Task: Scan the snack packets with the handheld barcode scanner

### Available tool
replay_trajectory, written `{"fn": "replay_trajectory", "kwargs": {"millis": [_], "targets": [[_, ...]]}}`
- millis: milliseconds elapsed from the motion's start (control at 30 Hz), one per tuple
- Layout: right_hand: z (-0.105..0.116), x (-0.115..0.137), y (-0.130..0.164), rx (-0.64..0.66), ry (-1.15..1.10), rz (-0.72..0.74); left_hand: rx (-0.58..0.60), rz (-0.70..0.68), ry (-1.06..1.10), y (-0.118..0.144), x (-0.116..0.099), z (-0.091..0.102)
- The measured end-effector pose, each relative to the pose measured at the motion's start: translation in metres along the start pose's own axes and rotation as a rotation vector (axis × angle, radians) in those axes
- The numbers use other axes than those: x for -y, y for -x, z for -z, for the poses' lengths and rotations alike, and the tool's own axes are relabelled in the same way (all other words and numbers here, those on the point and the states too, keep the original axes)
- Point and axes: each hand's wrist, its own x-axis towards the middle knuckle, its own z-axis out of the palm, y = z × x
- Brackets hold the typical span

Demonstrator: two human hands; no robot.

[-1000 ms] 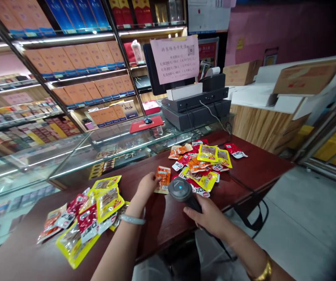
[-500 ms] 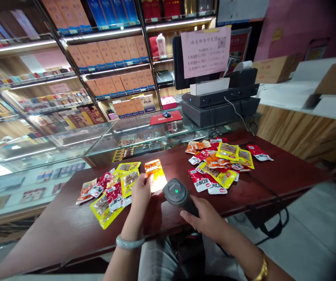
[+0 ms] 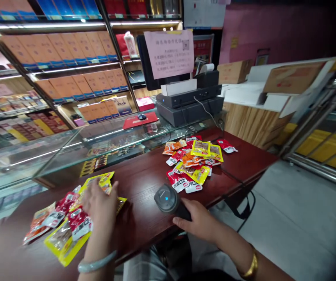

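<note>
My left hand point(image 3: 99, 201) is over the left pile of snack packets point(image 3: 77, 220), fingers and thumb apart, somewhat blurred. Yellow, red and orange packets lie overlapped under and around it, and the hand hides part of them. My right hand point(image 3: 199, 220) is wrapped round the handle of a dark grey barcode scanner point(image 3: 166, 199), held above the front part of the table. A small blue light shows on the scanner's top. Beyond the scanner lies a second, larger heap of similar packets point(image 3: 193, 162), with one red packet point(image 3: 227, 146) apart at its right.
Both piles rest on a dark red wooden table point(image 3: 140, 218). Behind it stand a glass counter point(image 3: 77, 144), a red mouse pad point(image 3: 140, 120) with a mouse, and a black cash drawer point(image 3: 190, 111). A cable point(image 3: 251, 210) hangs off the right side. A metal railing point(image 3: 317, 128) stands farther right.
My left hand has moved left from the table's middle to the left pile and no longer pinches the orange packet. The scanner's bright beam is gone; its light went from green to blue. The view turned right.
</note>
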Motion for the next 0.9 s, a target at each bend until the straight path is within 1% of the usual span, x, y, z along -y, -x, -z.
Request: {"fn": "replay_trajectory", "kwargs": {"millis": [33, 67, 100, 133, 200, 233, 300, 400, 500, 600, 667, 733, 800, 900], "targets": [[0.004, -0.003, 0.003, -0.007, 0.005, -0.018, 0.04, -0.104, 0.005, 0.012, -0.017, -0.009], [0.008, -0.006, 0.006, -0.015, 0.012, -0.039, 0.137, -0.226, 0.019, 0.025, -0.036, -0.018], [0.012, -0.009, 0.008, -0.026, 0.018, -0.056, 0.232, -0.304, -0.002, 0.039, -0.054, -0.027], [0.016, -0.012, 0.011, -0.039, 0.021, -0.068, 0.309, -0.338, -0.067, 0.052, -0.073, -0.036], [0.022, -0.016, 0.015, -0.069, 0.011, -0.078, 0.416, -0.392, -0.208, 0.074, -0.106, -0.049], [0.025, -0.018, 0.017, -0.085, 0.001, -0.083, 0.451, -0.423, -0.257, 0.082, -0.119, -0.054], [0.03, -0.021, 0.021, -0.111, -0.019, -0.098, 0.485, -0.443, -0.309, 0.092, -0.139, -0.062], [0.035, -0.024, 0.024, -0.124, -0.04, -0.114, 0.493, -0.441, -0.327, 0.096, -0.154, -0.07], [0.038, -0.026, 0.025, -0.137, -0.038, -0.121, 0.515, -0.435, -0.329, 0.095, -0.16, -0.074], [0.039, -0.026, 0.025, -0.148, -0.037, -0.122, 0.568, -0.391, -0.299, 0.089, -0.158, -0.073], [0.039, -0.026, 0.025, -0.15, -0.042, -0.117, 0.621, -0.314, -0.229, 0.083, -0.148, -0.07], [0.038, -0.025, 0.024, -0.149, -0.052, -0.105, 0.649, -0.204, -0.079, 0.076, -0.132, -0.066], [0.036, -0.023, 0.022, -0.146, -0.073, -0.082, 0.605, -0.106, 0.13, 0.071, -0.111, -0.06], [0.027, -0.014, 0.014, -0.118, -0.113, -0.022, 0.438, -0.027, 0.378, 0.07, -0.08, -0.05]]}}
